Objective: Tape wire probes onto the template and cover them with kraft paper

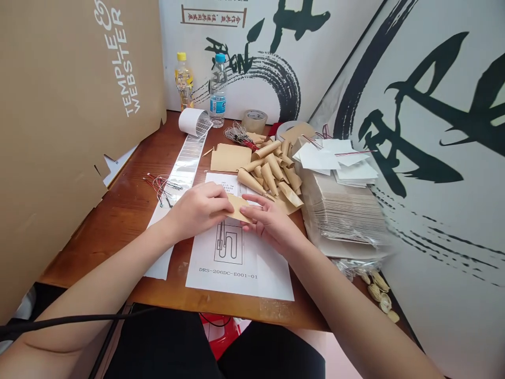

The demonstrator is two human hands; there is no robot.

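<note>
Between my two hands is a small piece of brown kraft paper (pixel 238 208), held above a printed sheet. My left hand (pixel 203 204) pinches its left side. On its right side, my right hand (pixel 268 218) grips with the thumb on top and fingers partly behind. Under them lies the white instruction sheet (pixel 240 284) with a line drawing of a looped wire. Just beyond my right hand is a heap of rolled brown paper pieces (pixel 272 171). A flat stack of brown paper (pixel 230 158) lies behind my left hand.
A label strip (pixel 187 160) unrolls at left, with thin wires (pixel 161 187) on it. Two bottles (pixel 218 92), a tape roll (pixel 254 121) and a wire bundle (pixel 239 135) stand behind. Bagged cardboard pieces (pixel 343 205) sit right, near peanut shells (pixel 379 292). A large carton (pixel 79 105) borders the left.
</note>
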